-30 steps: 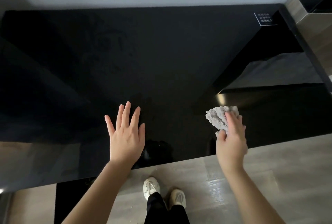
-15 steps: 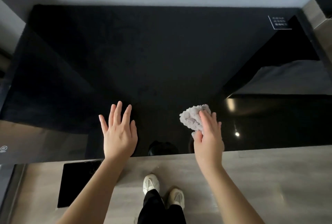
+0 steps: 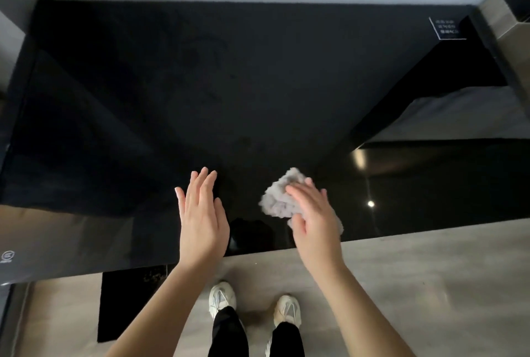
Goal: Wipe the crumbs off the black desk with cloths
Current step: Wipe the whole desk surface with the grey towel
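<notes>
While the left hand [image 3: 202,219] is spread, the blurred right hand [image 3: 315,224] seemingly presses the cloth [image 3: 278,199] near the desk [image 3: 143,98] edge.

Dim scene; glossy desk [image 3: 200,84] reflects glare, edges warped.

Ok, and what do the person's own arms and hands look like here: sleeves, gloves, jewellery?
The left forearm and right forearm are bare to the frame's edge, no sleeves showing. The left hand and right hand wear no gloves; no ring, watch or bracelet is visible. Lower down: black trousers and white trainers.
</notes>
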The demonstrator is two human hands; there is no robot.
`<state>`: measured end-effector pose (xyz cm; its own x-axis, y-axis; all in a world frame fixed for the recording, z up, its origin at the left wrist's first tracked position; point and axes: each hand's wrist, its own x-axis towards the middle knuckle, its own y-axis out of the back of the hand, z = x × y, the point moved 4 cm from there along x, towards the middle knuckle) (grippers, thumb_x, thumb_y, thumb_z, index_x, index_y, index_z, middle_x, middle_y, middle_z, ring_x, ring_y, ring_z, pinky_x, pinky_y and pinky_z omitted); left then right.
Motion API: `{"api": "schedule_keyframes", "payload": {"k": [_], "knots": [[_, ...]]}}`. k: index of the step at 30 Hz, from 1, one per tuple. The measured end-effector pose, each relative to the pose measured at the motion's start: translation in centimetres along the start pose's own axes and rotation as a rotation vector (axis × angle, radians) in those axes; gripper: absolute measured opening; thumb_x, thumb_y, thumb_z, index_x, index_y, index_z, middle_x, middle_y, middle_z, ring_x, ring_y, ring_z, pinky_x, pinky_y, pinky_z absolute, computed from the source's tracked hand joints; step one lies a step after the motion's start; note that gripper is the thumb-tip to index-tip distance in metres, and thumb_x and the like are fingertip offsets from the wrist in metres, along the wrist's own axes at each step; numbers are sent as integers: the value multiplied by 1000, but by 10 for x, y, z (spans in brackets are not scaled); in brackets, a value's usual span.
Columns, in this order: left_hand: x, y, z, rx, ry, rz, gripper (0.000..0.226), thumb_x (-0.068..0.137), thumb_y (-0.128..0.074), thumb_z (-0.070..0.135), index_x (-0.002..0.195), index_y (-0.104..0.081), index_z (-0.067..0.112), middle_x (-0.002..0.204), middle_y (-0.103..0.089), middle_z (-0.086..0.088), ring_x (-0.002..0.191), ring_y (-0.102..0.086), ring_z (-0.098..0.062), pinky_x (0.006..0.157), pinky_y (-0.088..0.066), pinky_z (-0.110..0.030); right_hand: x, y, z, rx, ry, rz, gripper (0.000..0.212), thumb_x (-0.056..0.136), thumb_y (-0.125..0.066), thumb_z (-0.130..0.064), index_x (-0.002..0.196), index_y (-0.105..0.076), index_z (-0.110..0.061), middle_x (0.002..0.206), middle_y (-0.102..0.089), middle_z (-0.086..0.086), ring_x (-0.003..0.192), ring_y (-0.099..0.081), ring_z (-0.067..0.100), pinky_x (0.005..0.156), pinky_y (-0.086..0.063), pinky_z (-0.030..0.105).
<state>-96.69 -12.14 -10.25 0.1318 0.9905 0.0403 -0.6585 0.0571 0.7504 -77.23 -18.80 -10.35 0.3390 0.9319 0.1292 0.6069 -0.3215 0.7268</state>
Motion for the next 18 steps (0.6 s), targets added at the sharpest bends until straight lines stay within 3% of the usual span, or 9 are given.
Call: {"api": "schedule_keyframes", "payload": {"k": [2, 4, 8, 13, 15, 18], "knots": [[-1, 7, -5, -22, -36, -25, 45, 96, -39, 3, 140, -41, 9, 151, -34, -4, 146, -14, -12, 121, 0, -42, -2, -2, -3, -21, -169, 167, 54, 82, -51, 13, 130, -59, -11, 141, -54, 2, 143, -32, 20, 117, -26, 51], [1, 15, -11, -40, -53, -47, 44, 96, -39, 3, 139, -42, 9, 151, -34, -3, 146, -15, -11, 121, -1, -41, -6, -23, -30, -32, -234, 207, 58, 83, -52, 13, 136, -54, -11, 146, -48, 4, 146, -25, 23, 120, -20, 49], [12, 32, -19, -89, -18, -51, 43, 97, -41, 5, 140, -41, 11, 150, -36, -1, 145, -19, -9, 121, -9, -40, -16, -65, -82, 58, -220, 102, 60, 85, -37, -8, 145, -43, -12, 155, -34, 2, 150, -10, 19, 122, -6, 40], [21, 44, -13, -79, -17, -2, 40, 94, -50, 6, 133, -49, 10, 135, -51, -2, 129, -42, -15, 107, -39, -41, -11, -64, -92, 315, -297, -94, 63, 89, -19, -27, 150, -31, -21, 159, -10, -13, 147, 8, 0, 121, 7, 28], [20, 41, -2, -67, -103, 4, 30, 89, -57, 4, 119, -59, 11, 115, -57, 0, 106, -54, -16, 90, -49, -39, -9, -53, -87, 451, -379, -148, 59, 90, -22, -23, 147, -37, -23, 159, -14, -15, 145, 1, -6, 121, -1, 25], [13, 31, 18, -134, -207, -70, 13, 88, -62, 4, 97, -65, 13, 96, -55, 7, 78, -57, -8, 66, -50, -28, -5, -33, -73, 703, -504, -106, 51, 89, -31, -17, 132, -59, -22, 150, -41, -14, 139, -27, -7, 116, -24, 21]]}}
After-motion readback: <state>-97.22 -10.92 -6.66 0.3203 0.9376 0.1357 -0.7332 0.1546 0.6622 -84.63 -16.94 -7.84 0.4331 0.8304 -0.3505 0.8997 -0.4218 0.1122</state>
